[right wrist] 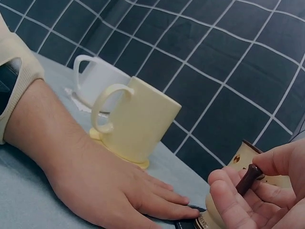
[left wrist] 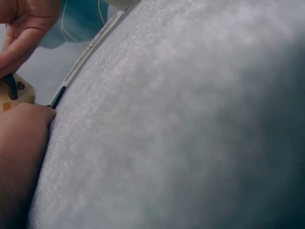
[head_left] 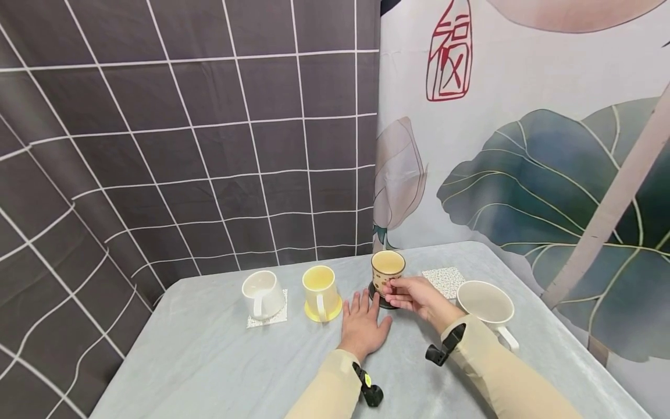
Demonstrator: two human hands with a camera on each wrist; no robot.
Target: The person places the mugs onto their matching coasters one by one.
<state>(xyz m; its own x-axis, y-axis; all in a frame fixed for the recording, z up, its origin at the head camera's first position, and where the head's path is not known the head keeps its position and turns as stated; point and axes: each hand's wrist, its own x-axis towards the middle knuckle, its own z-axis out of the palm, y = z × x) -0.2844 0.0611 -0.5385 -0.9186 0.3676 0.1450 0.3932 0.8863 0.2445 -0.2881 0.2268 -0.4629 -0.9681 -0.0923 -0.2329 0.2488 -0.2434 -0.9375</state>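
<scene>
A small cream mug (head_left: 382, 279) with brown spots and a dark rim stands upright on a black round coaster (head_left: 388, 305). My right hand (head_left: 417, 298) pinches the mug's dark brown handle (right wrist: 247, 181) between thumb and fingers, seen close up in the right wrist view. Flat on the table, with fingers spread, lies my left hand (head_left: 363, 327); its fingertips touch the coaster's near edge. Left of that hand, a yellow mug (head_left: 320, 289) rests on a yellow coaster (head_left: 311, 314).
Farther left, a white mug (head_left: 270, 301) sits on a square speckled coaster (head_left: 258, 322). Behind the right hand lies another speckled coaster (head_left: 445, 281). A wide white cup (head_left: 484, 302) stands beside the right forearm. Dark grid and lotus-print cloths hang behind the grey table (head_left: 209, 349).
</scene>
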